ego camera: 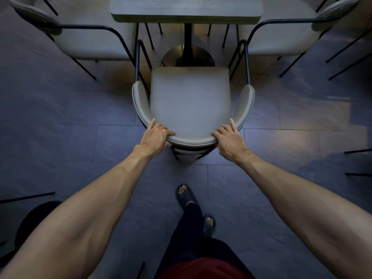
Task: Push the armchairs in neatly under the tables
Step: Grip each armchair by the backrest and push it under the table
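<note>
Hands, left hand (pixel 156 135) and right hand (pixel 229 139), grip the armchair (pixel 190 101) backrest, facing the table (pixel 186 11).

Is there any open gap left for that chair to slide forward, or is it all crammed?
Open floor lies ahead of the middle armchair, around the table's pedestal base under the table. It is tight at both sides, where the left armchair and right armchair flank its arms. Left hand and right hand grip its backrest.

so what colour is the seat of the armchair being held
Grey-green seat, with black metal legs, clearest in the head view.
</note>
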